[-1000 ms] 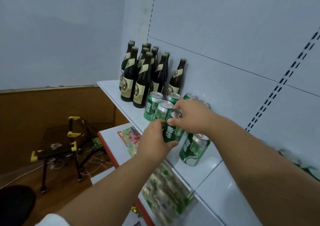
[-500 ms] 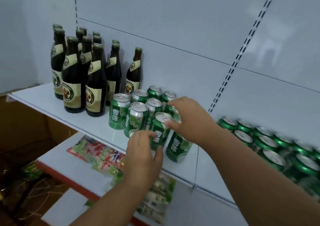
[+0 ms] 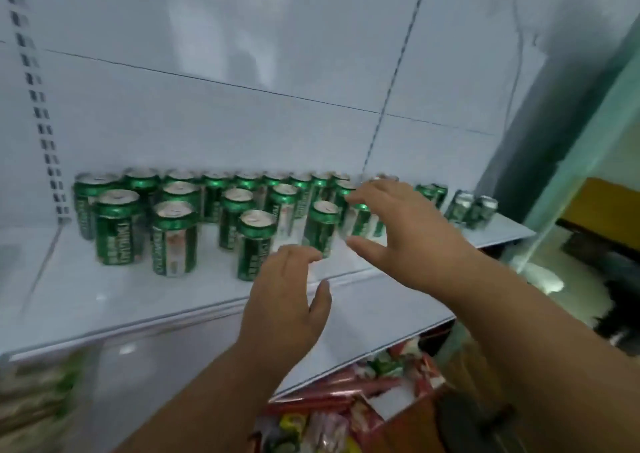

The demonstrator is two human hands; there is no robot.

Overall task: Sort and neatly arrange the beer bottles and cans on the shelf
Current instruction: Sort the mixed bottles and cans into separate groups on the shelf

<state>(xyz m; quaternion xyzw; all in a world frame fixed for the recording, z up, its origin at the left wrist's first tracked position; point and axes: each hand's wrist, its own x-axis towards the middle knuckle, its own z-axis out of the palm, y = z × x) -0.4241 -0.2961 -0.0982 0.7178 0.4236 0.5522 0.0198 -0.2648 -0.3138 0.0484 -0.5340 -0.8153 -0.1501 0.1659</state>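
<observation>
**Both hands reaching into loosely grouped cans**

Green cans [image 3: 175,237] stand unevenly on the white shelf [image 3: 104,300]. The right hand [image 3: 408,234] spreads, empty, over one can [image 3: 360,222]; the left hand [image 3: 287,300] hangs relaxed, empty. A hurried grasp could topple neighbours. Motion blur obscures labels; far-right cans [image 3: 472,208] are indistinct.

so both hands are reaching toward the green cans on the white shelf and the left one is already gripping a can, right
Not quite. The head view shows both hands reaching toward the green cans on the white shelf, but the left hand grips nothing: its fingers are spread and short of the nearest can. The right hand is empty too.
</observation>
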